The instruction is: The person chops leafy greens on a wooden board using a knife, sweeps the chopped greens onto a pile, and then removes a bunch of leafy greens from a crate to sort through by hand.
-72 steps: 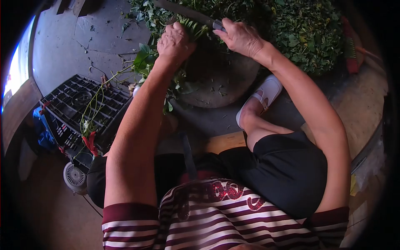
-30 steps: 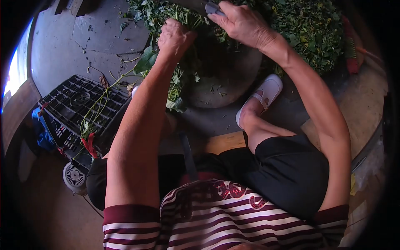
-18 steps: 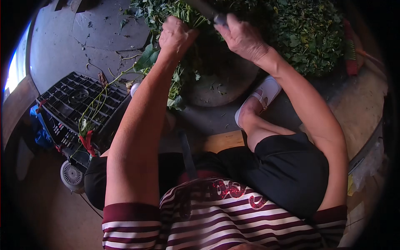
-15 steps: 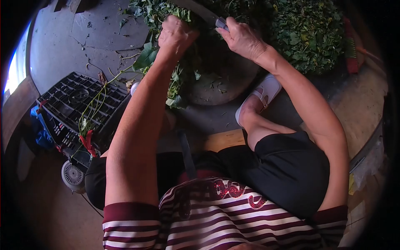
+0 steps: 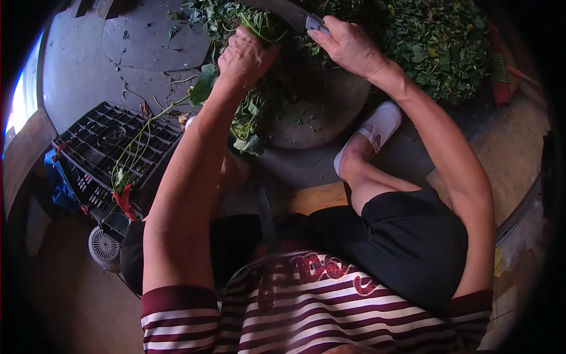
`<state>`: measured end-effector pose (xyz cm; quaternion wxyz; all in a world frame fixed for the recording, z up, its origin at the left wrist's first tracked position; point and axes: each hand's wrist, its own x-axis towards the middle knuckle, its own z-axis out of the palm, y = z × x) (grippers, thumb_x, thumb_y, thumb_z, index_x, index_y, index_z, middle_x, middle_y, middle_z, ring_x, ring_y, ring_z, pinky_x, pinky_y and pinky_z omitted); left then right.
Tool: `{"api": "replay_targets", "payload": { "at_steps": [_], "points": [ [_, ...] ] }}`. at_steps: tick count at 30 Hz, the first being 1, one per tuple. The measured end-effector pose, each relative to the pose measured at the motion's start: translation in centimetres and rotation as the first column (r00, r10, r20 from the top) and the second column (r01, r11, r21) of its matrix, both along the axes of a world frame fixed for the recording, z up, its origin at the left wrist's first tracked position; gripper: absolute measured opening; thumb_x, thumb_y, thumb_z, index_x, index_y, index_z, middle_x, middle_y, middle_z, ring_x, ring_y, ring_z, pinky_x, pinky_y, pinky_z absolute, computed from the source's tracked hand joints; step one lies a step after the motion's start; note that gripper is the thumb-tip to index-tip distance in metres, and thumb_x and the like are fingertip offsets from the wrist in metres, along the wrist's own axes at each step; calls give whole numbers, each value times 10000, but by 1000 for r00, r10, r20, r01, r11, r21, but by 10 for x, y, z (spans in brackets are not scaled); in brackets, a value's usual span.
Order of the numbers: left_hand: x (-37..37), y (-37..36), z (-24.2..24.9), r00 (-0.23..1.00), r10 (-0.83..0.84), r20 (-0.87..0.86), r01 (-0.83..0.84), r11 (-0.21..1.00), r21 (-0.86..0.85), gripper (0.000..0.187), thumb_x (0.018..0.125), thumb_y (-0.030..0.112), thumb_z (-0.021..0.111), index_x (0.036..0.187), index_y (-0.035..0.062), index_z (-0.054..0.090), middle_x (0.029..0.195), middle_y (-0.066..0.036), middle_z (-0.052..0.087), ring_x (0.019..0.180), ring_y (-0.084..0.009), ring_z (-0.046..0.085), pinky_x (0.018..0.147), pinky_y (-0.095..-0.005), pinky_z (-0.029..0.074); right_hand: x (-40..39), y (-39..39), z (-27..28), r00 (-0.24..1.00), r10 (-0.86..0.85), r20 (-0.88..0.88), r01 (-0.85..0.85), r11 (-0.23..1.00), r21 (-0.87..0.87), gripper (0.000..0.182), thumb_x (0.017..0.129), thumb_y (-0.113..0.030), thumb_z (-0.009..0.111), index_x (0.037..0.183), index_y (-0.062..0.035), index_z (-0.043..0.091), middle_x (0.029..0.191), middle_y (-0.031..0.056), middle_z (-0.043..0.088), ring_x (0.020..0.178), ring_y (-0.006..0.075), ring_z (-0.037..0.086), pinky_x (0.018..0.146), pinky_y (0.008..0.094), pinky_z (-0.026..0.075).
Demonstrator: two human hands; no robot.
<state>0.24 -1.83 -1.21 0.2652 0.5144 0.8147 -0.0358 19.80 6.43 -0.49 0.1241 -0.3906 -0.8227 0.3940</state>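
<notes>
My left hand (image 5: 247,56) is closed around a bunch of leafy green vines (image 5: 257,22), whose stems bend over beside my fingers. More wilted leaves hang below that wrist. In my right hand (image 5: 354,50) is a knife (image 5: 317,24), gripped by its grey handle. Its broad blade reaches up and left past the bunch, and its far end is cut off by the top edge of the view. Under both hands lies a round board (image 5: 321,127) with a few leaf scraps on it.
A heap of chopped leaves (image 5: 439,56) stands at the upper right, by a red-and-green object (image 5: 499,71). A black plastic crate (image 5: 118,138) with a trailing vine sits at left, near a small grey fan-like device (image 5: 105,248). My white shoe (image 5: 386,127) is beside the board.
My left hand has shifted slightly left and down with the bunch. My right hand and the knife have moved a little to the right.
</notes>
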Motion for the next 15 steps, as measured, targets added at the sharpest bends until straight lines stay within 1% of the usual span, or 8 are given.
{"api": "replay_targets", "payload": {
  "at_steps": [1,2,4,6,11,13,14,15],
  "points": [
    [2,1,1,1000,21,6,-21,1000,2,746,718,597,603,1055,-34,391,1046,-261,539,986,-408,560,829,-473,454,-1,4,7,1000,-3,31,4,999,-53,291,873,-269,572,753,-15,496,598,162,518,545,314,558,480,368,393],
    [4,1,1,999,40,16,-40,999,1,742,720,592,604,1055,-34,390,1048,-265,537,991,-410,557,830,-476,451,-3,6,14,999,-4,32,5,999,-54,291,873,-269,572,753,-15,496,598,162,518,545,314,558,480,368,393],
    [5,3,1,999,44,19,-44,999,5,737,720,588,605,1051,-34,389,1047,-268,535,991,-414,555,831,-479,448,-7,11,23,990,31,-135,-23,998,59,272,876,-266,570,798,-15,499,604,156,514,549,273,574,482,354,398],
    [3,2,0,999,47,21,-47,999,-1,732,721,584,606,1046,-35,388,1046,-272,534,992,-417,553,832,-482,446,-12,18,36,967,80,-243,-37,983,177,269,877,-262,569,804,-14,494,601,157,516,548,280,574,481,358,400],
    [-2,0,-5,999,2,40,-3,1000,9,749,700,595,627,1035,-31,390,1040,-278,533,990,-421,556,829,-479,450,-19,20,68,921,66,-384,25,974,226,262,878,-252,566,817,-12,481,592,161,523,546,297,573,479,369,403],
    [-3,-1,-6,999,-2,38,1,1000,10,773,691,609,630,1047,-33,390,1053,-277,531,991,-422,556,829,-475,452,-15,12,45,895,21,-445,95,967,237,260,879,-249,565,823,-11,475,589,163,526,545,304,573,478,373,405],
    [-3,-1,-6,999,-7,36,6,1000,11,797,682,623,634,1060,-34,389,1065,-275,530,992,-423,556,828,-472,454,-13,2,24,921,-15,-390,102,973,206,258,879,-247,564,826,-11,473,587,163,527,545,307,573,477,375,405],
    [-3,0,-5,999,-8,37,8,1000,15,797,682,623,634,1060,-34,389,1065,-275,530,992,-423,556,828,-472,454,0,-7,10,996,82,-39,-69,966,248,246,882,-227,555,841,-14,439,573,179,542,563,363,572,477,413,423]
  ]
}}
